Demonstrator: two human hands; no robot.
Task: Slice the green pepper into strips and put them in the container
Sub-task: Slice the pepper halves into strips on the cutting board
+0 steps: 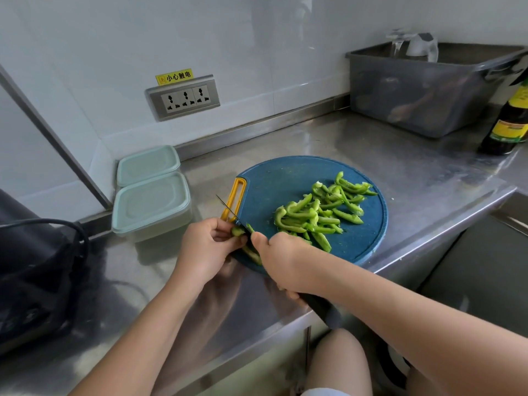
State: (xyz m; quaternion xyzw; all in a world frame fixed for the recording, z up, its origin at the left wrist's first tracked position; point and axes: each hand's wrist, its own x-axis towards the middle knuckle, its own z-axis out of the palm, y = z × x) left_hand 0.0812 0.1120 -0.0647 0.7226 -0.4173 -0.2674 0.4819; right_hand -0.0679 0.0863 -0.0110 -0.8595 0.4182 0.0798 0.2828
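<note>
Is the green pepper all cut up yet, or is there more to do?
Almost. Many strips already lie piled on the blue board. The left hand holds another pepper piece while the right hand slices it with the knife. Left to do: finish cutting, then move the strips into a container; both have lids on.

counter (328,138): brushed metal, shiny, mirrors the arms | cutting board (285,181): blue plastic, matt, finely speckled | two containers (151,202): pale green plastic, smooth, cloudy lids | bin (414,95): grey see-through plastic | bottle (505,124): dark, glossy | wall (257,38): white, glossy | pepper strips (314,215): shiny, waxy skin
</note>
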